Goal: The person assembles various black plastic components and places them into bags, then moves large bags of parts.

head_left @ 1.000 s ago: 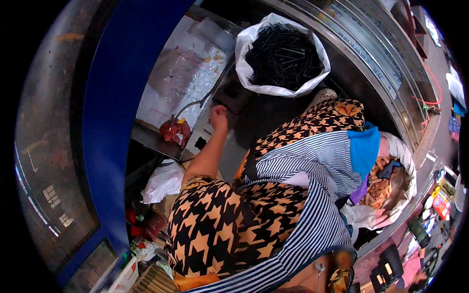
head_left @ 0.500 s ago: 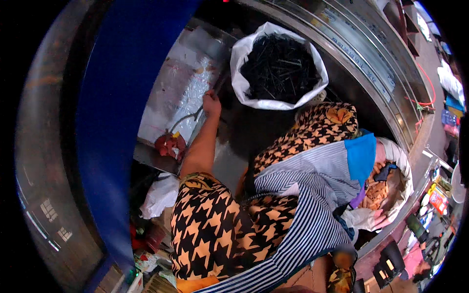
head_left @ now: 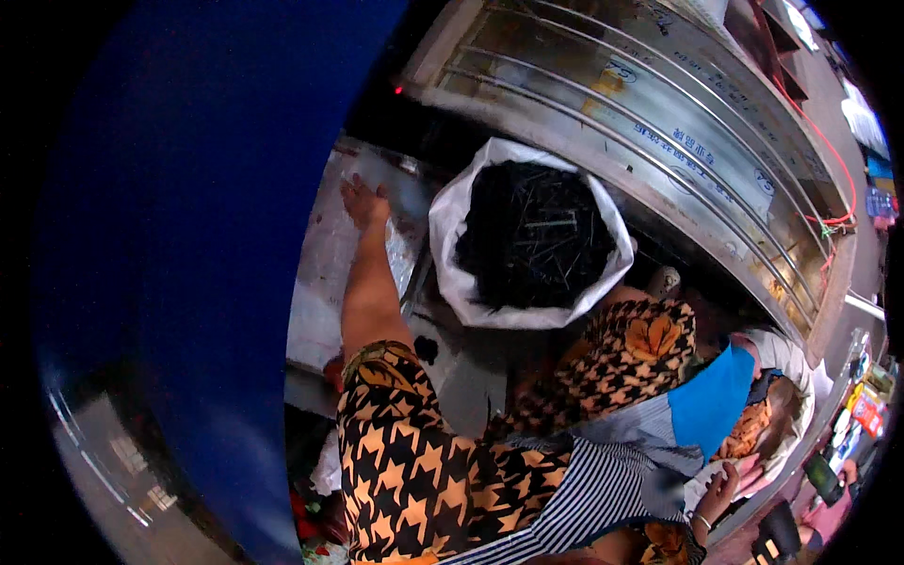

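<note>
Reaching forward with its fingers spread, my left hand (head_left: 364,202) lies over the foil-like, silvery sheet (head_left: 320,254) on a low surface. I see nothing held in it. My right hand (head_left: 718,494), with a light bracelet at the wrist, is at the lower right beside a white cloth-like sack rim (head_left: 800,395). Its fingers are loosely bent and apart, and no object shows in them. Right of my left hand stands a white woven sack (head_left: 452,273), its top rolled open, full of thin black plastic-like pieces (head_left: 537,235). A reddish thing (head_left: 334,370) is mostly behind my left forearm.
A large dark blue panel (head_left: 188,264) fills the left side. Beyond the sack runs a metal frame with rails (head_left: 659,141). Brown and pink cloth-like pieces (head_left: 750,428) lie in the sack at right. Patterned fabric and a striped apron (head_left: 556,508) cover my body.
My left hand has moved farther forward and left over the silvery sheet, its fingers now spread. My right hand has come into clear view at the lower right. The whole view has shifted.
</note>
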A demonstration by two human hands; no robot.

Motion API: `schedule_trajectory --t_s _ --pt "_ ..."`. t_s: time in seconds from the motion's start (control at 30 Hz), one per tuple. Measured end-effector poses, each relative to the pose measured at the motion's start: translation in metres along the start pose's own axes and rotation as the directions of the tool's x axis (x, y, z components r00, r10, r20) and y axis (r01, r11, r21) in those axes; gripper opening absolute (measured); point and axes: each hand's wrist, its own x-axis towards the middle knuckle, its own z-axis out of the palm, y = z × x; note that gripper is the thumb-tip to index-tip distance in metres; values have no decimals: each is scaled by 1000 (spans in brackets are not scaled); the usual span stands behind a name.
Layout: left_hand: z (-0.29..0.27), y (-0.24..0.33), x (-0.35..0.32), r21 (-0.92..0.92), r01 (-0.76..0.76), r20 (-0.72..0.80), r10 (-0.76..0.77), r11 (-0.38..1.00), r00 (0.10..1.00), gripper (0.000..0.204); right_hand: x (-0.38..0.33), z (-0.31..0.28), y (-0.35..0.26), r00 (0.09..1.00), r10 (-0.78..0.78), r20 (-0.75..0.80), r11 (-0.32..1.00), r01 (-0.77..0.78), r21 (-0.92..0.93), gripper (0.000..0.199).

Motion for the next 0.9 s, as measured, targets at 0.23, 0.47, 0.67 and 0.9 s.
schedule_trajectory --t_s 0.23,0.47,0.67,0.9 --pt "108 -68 48 176 -108 77 96 978 992 79 27 3 95 995 88 -38 993 -91 -72 18" --pt "54 -24 -6 36 119 429 -123 992 895 60 24 5 67 969 248 -9 968 -249 -21 14" --pt "94 -163 -148 -451 -4 -299 -146 893 943 33 86 25 55 982 -163 -91 946 129 -296 19" --pt "24 -201 -297 -884 209 455 -662 -419 595 30 157 17 -84 662 -727 -182 686 707 -174 22"
